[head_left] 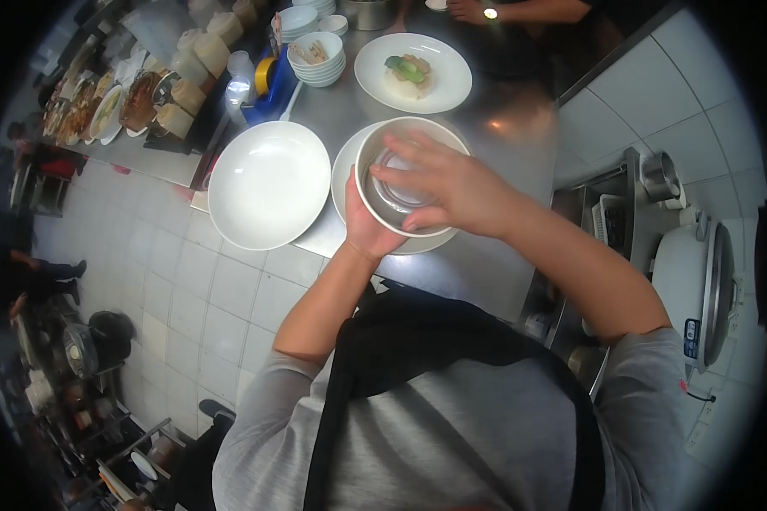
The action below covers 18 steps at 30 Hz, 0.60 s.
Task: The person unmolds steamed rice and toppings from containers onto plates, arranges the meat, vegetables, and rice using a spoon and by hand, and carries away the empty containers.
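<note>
My left hand [369, 223] grips a deep white bowl [453, 136] from its left side, low on the wall. The bowl is held over a white plate [343, 175] on the steel counter. Inside the bowl sits a clear, shiny round thing [394, 189], which looks like a plastic lid or cup. My right hand [439, 183] reaches over the bowl from the right, fingers spread across the clear thing and thumb near the bowl's lower rim. Whether it grips the clear thing cannot be made out.
Left of the bowl stands a wide white plate [268, 185]. Behind is a plate of rice with meat and greens [411, 75], near stacked small bowls [317, 64] and a blue tape dispenser [274, 98]. Another person's hand [473, 10] shows at the top. A rice cooker [690, 281] stands right.
</note>
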### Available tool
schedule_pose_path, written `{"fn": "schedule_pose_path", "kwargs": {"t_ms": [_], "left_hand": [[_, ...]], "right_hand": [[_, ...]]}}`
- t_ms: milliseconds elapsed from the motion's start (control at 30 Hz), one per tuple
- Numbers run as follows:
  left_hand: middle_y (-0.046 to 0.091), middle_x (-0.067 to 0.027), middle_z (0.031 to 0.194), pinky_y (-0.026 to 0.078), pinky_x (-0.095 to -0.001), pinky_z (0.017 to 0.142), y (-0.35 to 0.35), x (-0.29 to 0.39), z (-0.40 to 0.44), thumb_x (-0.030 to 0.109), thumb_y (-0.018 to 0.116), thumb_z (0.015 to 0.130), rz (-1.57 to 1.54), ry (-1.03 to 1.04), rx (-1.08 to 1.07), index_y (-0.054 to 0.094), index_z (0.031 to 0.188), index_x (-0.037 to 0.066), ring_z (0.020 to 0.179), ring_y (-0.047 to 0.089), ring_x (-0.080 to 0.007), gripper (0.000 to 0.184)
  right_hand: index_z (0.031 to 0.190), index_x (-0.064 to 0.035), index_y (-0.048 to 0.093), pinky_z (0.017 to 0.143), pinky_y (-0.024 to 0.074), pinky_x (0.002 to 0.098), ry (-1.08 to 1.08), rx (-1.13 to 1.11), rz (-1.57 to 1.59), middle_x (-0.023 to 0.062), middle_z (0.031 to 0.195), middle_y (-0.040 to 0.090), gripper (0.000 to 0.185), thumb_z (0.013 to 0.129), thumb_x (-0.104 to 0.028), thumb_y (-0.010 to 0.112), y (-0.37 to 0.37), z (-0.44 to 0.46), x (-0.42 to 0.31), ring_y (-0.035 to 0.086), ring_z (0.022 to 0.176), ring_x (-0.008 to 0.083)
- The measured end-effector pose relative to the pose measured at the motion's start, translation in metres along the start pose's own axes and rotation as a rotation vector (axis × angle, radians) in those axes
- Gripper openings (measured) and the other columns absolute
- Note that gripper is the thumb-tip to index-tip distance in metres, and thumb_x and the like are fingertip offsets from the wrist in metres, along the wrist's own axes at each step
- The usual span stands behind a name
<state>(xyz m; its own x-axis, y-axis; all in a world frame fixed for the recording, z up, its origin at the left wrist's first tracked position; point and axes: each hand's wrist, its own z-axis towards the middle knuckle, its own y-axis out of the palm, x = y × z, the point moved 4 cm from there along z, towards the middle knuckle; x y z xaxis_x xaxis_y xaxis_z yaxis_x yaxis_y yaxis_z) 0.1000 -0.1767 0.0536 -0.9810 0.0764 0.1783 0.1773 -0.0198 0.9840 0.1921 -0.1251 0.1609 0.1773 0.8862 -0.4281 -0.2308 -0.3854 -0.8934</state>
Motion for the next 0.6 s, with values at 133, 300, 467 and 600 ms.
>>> {"fn": "schedule_pose_path", "kwargs": {"t_ms": [133,300,467,600], "left_hand": [[0.036,-0.0134,0.145,0.036,-0.0508,0.106,0.006,0.012,0.012,0.064,0.029,0.091,0.178,0.077,-0.045,0.029,0.145,0.012,0.132,0.038,-0.0329,0.074],[0.031,-0.0143,0.148,0.027,-0.0439,0.112,0.04,0.014,0.026,0.049,0.052,0.089,0.413,0.232,-0.19,0.013,0.15,0.012,0.135,0.033,-0.0318,0.081],[0.027,-0.0186,0.149,0.024,-0.0402,0.111,0.073,0.006,0.043,0.041,0.056,0.086,1.054,0.403,-0.094,0.018,0.149,0.013,0.136,0.028,-0.0333,0.079],[0.027,-0.0316,0.141,0.025,-0.0517,0.108,0.114,0.006,0.055,0.048,0.062,0.078,2.079,0.433,-0.018,0.027,0.148,0.021,0.13,0.026,-0.0496,0.082]], "right_hand": [[0.135,-0.0183,0.049,0.103,0.0378,0.0446,0.144,0.352,0.15,0.0183,0.144,0.037,0.055,0.083,-0.029,0.065,-0.027,-0.009,0.001,0.042,0.126,0.0401],[0.134,-0.0108,0.049,0.097,0.042,0.0373,0.689,0.777,0.749,0.0166,0.134,0.046,0.045,0.092,-0.028,0.053,-0.007,-0.026,0.035,0.051,0.117,0.0282],[0.137,-0.0086,0.044,0.096,0.0437,0.0334,0.478,1.015,1.505,0.0124,0.13,0.051,0.043,0.097,-0.024,0.044,-0.006,-0.032,0.01,0.055,0.114,0.0198],[0.139,-0.0079,0.041,0.106,0.0367,0.0409,0.271,0.88,2.044,0.0134,0.136,0.048,0.046,0.097,-0.026,0.039,0.018,-0.05,0.061,0.049,0.123,0.0279]]}}
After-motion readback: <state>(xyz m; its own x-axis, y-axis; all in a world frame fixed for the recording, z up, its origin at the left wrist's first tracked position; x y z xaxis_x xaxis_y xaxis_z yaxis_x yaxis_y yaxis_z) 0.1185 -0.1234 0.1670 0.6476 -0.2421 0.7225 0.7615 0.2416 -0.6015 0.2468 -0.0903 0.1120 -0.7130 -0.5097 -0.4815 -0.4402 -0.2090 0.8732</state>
